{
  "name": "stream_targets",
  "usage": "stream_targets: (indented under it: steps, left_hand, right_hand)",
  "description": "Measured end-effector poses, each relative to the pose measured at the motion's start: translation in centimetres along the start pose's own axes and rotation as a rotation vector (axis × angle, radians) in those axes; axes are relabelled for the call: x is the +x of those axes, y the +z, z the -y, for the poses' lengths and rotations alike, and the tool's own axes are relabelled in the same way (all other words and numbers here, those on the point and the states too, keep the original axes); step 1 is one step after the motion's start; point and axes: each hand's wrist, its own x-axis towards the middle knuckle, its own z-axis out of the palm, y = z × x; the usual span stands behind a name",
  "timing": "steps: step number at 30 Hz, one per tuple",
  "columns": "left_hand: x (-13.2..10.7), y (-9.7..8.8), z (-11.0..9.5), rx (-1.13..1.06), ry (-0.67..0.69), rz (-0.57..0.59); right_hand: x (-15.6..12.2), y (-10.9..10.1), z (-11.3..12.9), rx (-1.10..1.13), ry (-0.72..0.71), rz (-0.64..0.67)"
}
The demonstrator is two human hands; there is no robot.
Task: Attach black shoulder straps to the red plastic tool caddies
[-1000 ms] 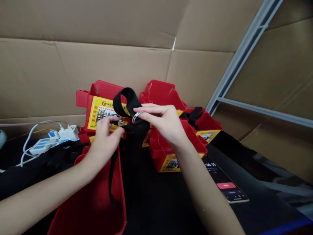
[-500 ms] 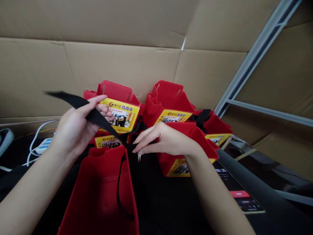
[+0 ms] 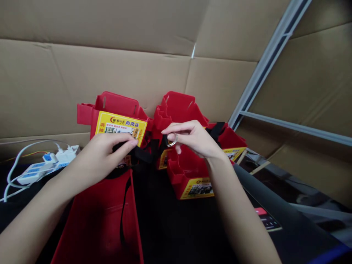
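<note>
My left hand [image 3: 107, 154] pinches a black strap [image 3: 143, 154] between thumb and fingers, above a long red plastic bin [image 3: 110, 216]. The strap sags to the right of the fingertips. My right hand [image 3: 192, 138] is closed too, with a dark end of strap at its fingertips. A silver ring [image 3: 172, 140] shows at those fingers. Inside the near bin, a thin black strap [image 3: 124, 209] runs down the right wall. The bin's far end is partly hidden by my left hand.
Behind my hands are more red bins [image 3: 180, 104] with yellow labels, before a cardboard wall [image 3: 123, 69]. A power strip [image 3: 41, 170] with white cables lies at left. A phone [image 3: 268, 220] lies at right on the dark surface, near a metal frame [image 3: 261, 62].
My left hand has turned over and moved right, its fingers now pinching the strap. My right hand has risen slightly. The strap's long free tail no longer sticks out at left. The view has shifted.
</note>
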Motion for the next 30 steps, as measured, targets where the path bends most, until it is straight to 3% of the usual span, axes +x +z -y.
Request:
stream_targets:
  steps: [6,9,12,16,26,30]
  left_hand:
    - [-0.7,0.3,0.8,-0.391,-0.291,-0.071]
    - [-0.6,0.7,1.1,-0.583,-0.455,-0.155]
    - [-0.4,1.0,1.4,-0.620,-0.537,-0.179]
    - [-0.4,1.0,1.5,-0.492,-0.534,-0.142]
    - [-0.9,0.9,-0.3,-0.147,-0.345,-0.244]
    - [-1.2,1.1,-0.5,-0.137,-0.291,-0.263]
  right_hand:
    - [0.0,1.3,0.2,-0.177,-0.047,0.171]
    - [0.0,2.1,0.2,-0.333,-0.075,0.185]
    - [0.0,3.2,0.2,-0.362,-0.058,0.142]
    - [0.0,4.5,0.4,-0.270,0.020,0.085]
    - [0.0,4.7,1.1,-0.052,0.126,0.138]
    - [0.0,5.2,0.9,0.060,0.201,0.119]
